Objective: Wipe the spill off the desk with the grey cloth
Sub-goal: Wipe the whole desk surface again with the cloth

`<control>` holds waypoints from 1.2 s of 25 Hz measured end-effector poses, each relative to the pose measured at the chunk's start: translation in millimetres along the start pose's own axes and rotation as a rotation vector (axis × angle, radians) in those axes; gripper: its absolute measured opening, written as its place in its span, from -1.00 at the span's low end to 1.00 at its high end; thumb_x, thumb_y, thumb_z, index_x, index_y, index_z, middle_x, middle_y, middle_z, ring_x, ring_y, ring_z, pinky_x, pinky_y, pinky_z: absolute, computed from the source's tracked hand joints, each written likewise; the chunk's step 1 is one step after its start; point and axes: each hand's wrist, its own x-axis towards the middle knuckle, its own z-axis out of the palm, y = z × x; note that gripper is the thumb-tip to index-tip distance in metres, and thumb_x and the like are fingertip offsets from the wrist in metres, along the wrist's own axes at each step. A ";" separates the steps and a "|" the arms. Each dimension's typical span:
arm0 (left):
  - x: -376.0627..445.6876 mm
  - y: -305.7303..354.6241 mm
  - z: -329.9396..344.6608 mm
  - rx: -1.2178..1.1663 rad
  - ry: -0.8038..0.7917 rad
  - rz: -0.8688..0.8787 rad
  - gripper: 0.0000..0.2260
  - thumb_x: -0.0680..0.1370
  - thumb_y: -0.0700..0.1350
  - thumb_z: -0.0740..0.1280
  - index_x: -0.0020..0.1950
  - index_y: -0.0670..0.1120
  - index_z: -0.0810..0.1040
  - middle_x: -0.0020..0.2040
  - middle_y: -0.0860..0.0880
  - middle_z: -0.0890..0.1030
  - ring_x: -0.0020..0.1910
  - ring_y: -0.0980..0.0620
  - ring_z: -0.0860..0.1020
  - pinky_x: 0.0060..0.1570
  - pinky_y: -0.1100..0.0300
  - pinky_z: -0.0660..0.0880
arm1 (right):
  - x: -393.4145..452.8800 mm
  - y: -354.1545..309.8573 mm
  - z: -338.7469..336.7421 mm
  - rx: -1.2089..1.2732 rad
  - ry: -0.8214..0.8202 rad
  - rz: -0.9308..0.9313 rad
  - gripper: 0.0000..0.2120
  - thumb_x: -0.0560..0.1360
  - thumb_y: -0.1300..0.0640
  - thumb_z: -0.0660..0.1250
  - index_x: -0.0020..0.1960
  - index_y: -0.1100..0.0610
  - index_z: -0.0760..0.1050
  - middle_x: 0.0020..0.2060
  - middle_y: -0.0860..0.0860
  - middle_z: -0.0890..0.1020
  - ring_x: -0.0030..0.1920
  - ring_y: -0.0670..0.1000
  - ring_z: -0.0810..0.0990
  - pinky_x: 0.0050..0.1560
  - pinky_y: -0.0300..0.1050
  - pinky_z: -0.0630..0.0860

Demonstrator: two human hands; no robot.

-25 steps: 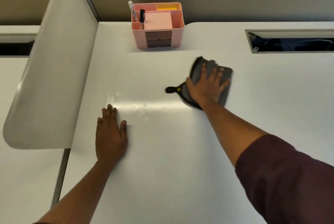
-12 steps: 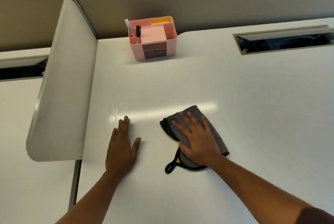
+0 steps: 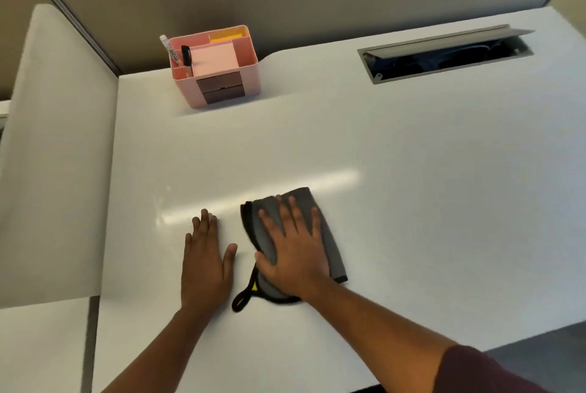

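Now the right hand (image 3: pixel 295 253) has dragged the grey cloth (image 3: pixel 329 246) nearer the left hand (image 3: pixel 204 261).

Head view of a white, glossy desk (image 3: pixel 412 202): the right hand (image 3: pixel 293 253) lies flat, fingers spread, on a folded grey cloth (image 3: pixel 320 227) with a black hanging loop, and the left hand (image 3: pixel 204 261) rests palm-down on the bare surface just beside it. A pink plastic desk organiser (image 3: pixel 218 67) holding two marker pens and pink and yellow notes stands at the far edge. A rectangular grey cable hatch (image 3: pixel 444 55) is open at the far right, and a white rounded divider panel (image 3: pixel 57 155) borders the left side.
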 end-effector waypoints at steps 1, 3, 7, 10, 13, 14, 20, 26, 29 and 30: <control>4.8 12.4 3.9 -0.003 -0.013 0.027 -0.30 0.65 0.24 -0.09 0.68 -0.16 0.05 0.70 -0.04 -0.04 0.68 0.00 -0.09 0.62 0.11 -0.16 | -11.2 3.1 1.2 -0.002 -0.012 -0.085 -0.15 0.51 -0.35 0.21 0.72 -0.14 0.06 0.73 0.05 0.03 0.73 0.13 -0.06 0.61 0.44 -0.04; 21.0 35.2 8.6 0.025 -0.018 0.080 -0.30 0.65 0.24 -0.08 0.67 -0.17 0.07 0.70 -0.05 -0.04 0.68 -0.02 -0.08 0.63 0.09 -0.15 | -31.3 33.0 -2.6 -0.032 -0.028 -0.173 -0.14 0.51 -0.32 0.23 0.72 -0.20 -0.01 0.73 -0.01 -0.01 0.73 0.09 -0.09 0.64 0.39 -0.12; 52.1 71.1 17.9 0.090 -0.006 0.110 -0.30 0.64 0.23 -0.06 0.67 -0.17 0.09 0.70 -0.06 -0.03 0.68 -0.05 -0.07 0.64 0.05 -0.11 | -63.3 132.7 -25.9 -0.068 -0.004 -0.030 -0.18 0.54 -0.29 0.22 0.72 -0.22 -0.03 0.73 -0.05 0.01 0.73 0.07 -0.05 0.64 0.35 -0.07; 72.5 96.3 31.9 0.108 -0.021 0.119 -0.28 0.64 0.25 -0.07 0.67 -0.17 0.05 0.70 -0.04 -0.04 0.68 -0.03 -0.07 0.64 0.05 -0.10 | -69.1 225.0 -49.9 -0.108 -0.018 0.169 -0.22 0.57 -0.30 0.16 0.72 -0.18 0.01 0.73 -0.01 0.04 0.72 0.11 0.01 0.64 0.35 0.00; 90.6 111.6 42.2 0.084 -0.022 0.090 -0.27 0.63 0.28 -0.06 0.68 -0.16 0.02 0.70 -0.02 -0.02 0.68 0.00 -0.08 0.64 0.02 -0.08 | -48.3 310.0 -73.7 -0.118 -0.024 0.323 -0.26 0.59 -0.33 0.07 0.72 -0.17 0.03 0.72 0.03 0.11 0.72 0.12 0.03 0.63 0.36 0.04; 92.0 111.9 44.9 0.095 -0.017 0.085 -0.27 0.64 0.28 -0.06 0.68 -0.14 0.01 0.70 -0.01 -0.02 0.68 0.01 -0.09 0.64 0.01 -0.07 | -34.7 334.6 -81.3 -0.122 -0.033 0.362 -0.27 0.59 -0.35 0.03 0.72 -0.18 0.02 0.71 0.04 0.13 0.71 0.13 0.04 0.62 0.36 0.05; 93.0 107.7 55.0 0.158 -0.001 0.076 -0.31 0.65 0.27 -0.03 0.69 -0.06 0.00 0.70 0.05 -0.02 0.68 0.06 -0.10 0.63 0.04 -0.09 | 123.8 389.8 -117.2 -0.006 -0.017 0.700 -0.20 0.60 -0.45 -0.04 0.72 -0.16 -0.15 0.72 0.15 -0.05 0.71 0.24 -0.13 0.58 0.52 -0.12; 96.8 135.5 53.9 0.045 0.068 -0.044 -0.29 0.62 0.25 -0.03 0.66 -0.15 0.14 0.69 -0.01 0.06 0.68 0.00 0.01 0.64 0.00 -0.03 | 108.4 204.2 -60.7 0.019 -0.093 -0.005 -0.15 0.51 -0.40 0.13 0.71 -0.14 0.03 0.72 0.11 0.07 0.72 0.19 -0.10 0.59 0.45 -0.23; 117.7 165.7 57.3 -0.001 0.104 -0.051 -0.34 0.64 0.18 0.02 0.63 -0.19 0.19 0.68 -0.06 0.11 0.67 -0.05 0.06 0.63 -0.03 0.01 | 42.9 216.9 -55.2 0.021 -0.088 -0.287 -0.09 0.41 -0.30 0.26 0.70 -0.20 0.06 0.71 0.00 0.12 0.72 0.11 -0.02 0.64 0.36 -0.16; 125.3 173.2 57.9 0.003 0.105 -0.041 -0.35 0.64 0.16 0.03 0.63 -0.20 0.19 0.68 -0.07 0.12 0.67 -0.05 0.06 0.63 -0.02 0.01 | 32.6 247.4 -60.9 0.015 -0.060 -0.304 -0.08 0.38 -0.26 0.28 0.70 -0.22 0.06 0.71 -0.03 0.14 0.72 0.11 0.02 0.64 0.33 -0.13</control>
